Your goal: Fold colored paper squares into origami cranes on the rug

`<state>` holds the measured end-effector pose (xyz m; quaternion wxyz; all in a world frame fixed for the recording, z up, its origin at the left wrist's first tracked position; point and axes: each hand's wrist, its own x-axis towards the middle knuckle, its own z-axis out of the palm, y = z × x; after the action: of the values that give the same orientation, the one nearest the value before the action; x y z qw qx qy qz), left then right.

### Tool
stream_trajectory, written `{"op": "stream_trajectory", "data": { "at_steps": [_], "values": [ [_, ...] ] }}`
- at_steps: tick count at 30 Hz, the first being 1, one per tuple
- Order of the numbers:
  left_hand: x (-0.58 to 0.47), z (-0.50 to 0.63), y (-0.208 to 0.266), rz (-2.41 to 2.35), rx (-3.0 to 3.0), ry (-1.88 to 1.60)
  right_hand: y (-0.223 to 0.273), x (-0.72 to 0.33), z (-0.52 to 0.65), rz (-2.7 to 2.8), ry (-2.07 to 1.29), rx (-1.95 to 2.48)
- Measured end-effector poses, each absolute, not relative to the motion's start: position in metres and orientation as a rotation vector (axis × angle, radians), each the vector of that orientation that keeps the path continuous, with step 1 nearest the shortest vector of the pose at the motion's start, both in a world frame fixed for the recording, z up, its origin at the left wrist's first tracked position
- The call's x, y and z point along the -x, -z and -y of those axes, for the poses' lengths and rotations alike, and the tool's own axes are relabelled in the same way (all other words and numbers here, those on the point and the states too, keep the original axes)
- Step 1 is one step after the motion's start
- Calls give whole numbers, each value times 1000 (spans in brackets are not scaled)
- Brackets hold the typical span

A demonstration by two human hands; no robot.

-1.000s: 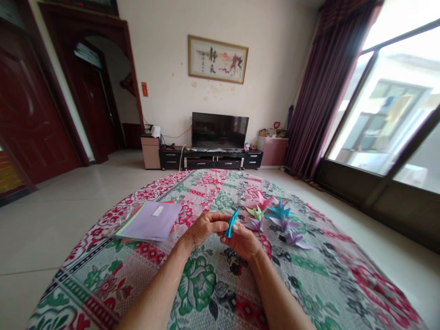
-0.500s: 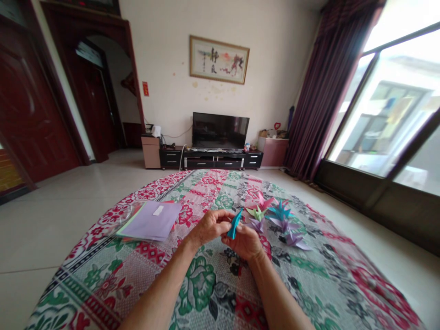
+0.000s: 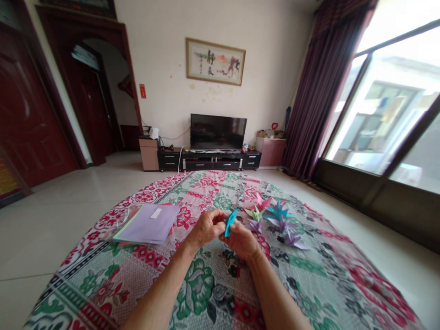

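Observation:
A narrow piece of folded blue paper point(image 3: 230, 223) is held upright, slightly tilted, above the patterned tablecloth. My left hand point(image 3: 209, 226) pinches its left side between thumb and fingers. On the other side, my right hand point(image 3: 242, 239) grips it low down, with the thumb against the paper and the fingers curled underneath. Both hands almost meet around the paper, so its lower folds are partly hidden. Just right of my right hand lie several folded paper flowers, among them a blue one point(image 3: 279, 211), a green one point(image 3: 255, 213), a pink one point(image 3: 261, 201) and a purple one point(image 3: 294, 240).
A stack of coloured paper sheets point(image 3: 148, 224), purple on top with a small white slip point(image 3: 156, 213), lies at the left. The round table wears a floral tablecloth point(image 3: 195, 293). Beyond it stand a television point(image 3: 218, 132) and a low black cabinet point(image 3: 202, 163).
The folded blue paper now leans more to the right and shows a broader face. Both hands remain on it and have shifted slightly left in the view.

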<state>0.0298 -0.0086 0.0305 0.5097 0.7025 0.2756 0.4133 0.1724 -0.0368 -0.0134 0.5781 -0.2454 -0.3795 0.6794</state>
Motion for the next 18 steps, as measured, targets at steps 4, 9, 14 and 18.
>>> {"op": "stream_trajectory", "data": {
  "at_steps": [4,9,14,18],
  "values": [
    [-26,6,-28,-663,-1697,-991,14,-171,35,924,-1523,651],
    [-18,-1,-22,-659,-1581,-942,15,-168,32,957,-1467,731],
    [-17,-4,-15,-703,-1455,-979,14,-161,27,1018,-1197,831],
    [-18,-4,-10,-754,-1348,-1016,12,-155,23,1109,-967,885]
  ]
}}
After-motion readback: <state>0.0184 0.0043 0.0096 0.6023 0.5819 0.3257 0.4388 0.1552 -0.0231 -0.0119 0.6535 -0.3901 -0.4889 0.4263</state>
